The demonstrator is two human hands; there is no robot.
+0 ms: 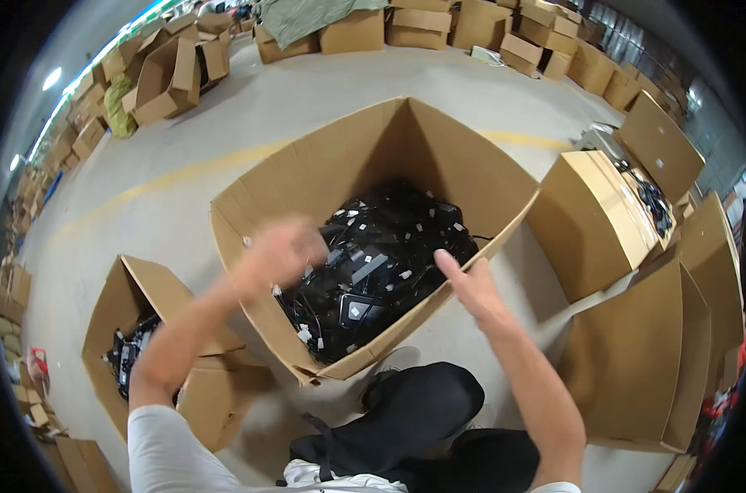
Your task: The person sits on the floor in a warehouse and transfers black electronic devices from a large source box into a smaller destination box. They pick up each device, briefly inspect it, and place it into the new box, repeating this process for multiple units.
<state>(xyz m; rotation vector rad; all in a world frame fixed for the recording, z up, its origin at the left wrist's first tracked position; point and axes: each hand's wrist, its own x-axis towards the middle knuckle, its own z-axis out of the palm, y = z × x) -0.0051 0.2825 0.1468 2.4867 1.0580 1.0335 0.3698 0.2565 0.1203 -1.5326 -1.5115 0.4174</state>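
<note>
The large cardboard box (324, 160) stands open on the grey floor (262, 103) in front of the person, its brown walls plain and upright, the near lower corner creased and a little torn. Inside lies a heaped pile of black electronics (414, 238), glossy in places, with thin dark cables looping through it and small white tags or plugs scattered all over. A flat black device (365, 311) with rounded corners and a pale label sits toward the near side. The left hand (284, 248), blurred, hovers over the box's left side; whether its fingers are together or hold anything, I cannot tell. The right hand (476, 292) is at the right rim, thumb and fingers apart; contact with the cardboard is unclear.
</note>
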